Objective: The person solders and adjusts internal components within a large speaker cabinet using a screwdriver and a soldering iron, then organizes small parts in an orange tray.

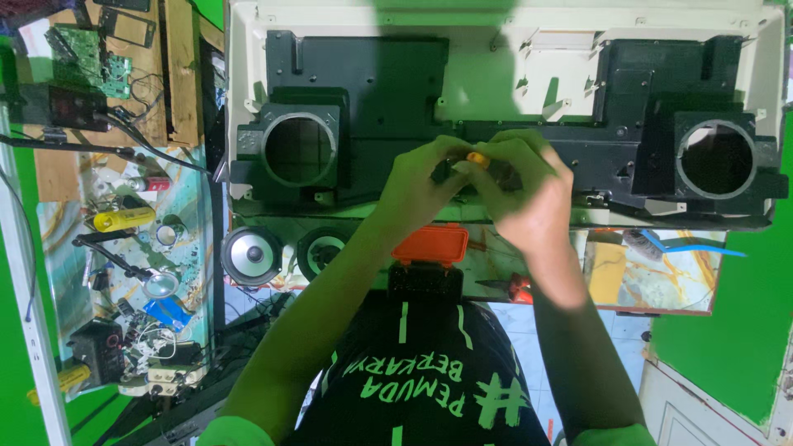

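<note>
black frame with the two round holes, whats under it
The black frame lies in a white housing, whose pale wall shows behind it. Both hands, left and right, with an orange-tipped tool, cover its middle. The round holes look dark inside.

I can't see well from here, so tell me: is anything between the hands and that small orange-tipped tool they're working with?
Nothing visible stands between them. The left hand and right hand already meet around the orange-tipped tool, fingers closed on it, over the black inner frame of the open white casing.
</note>
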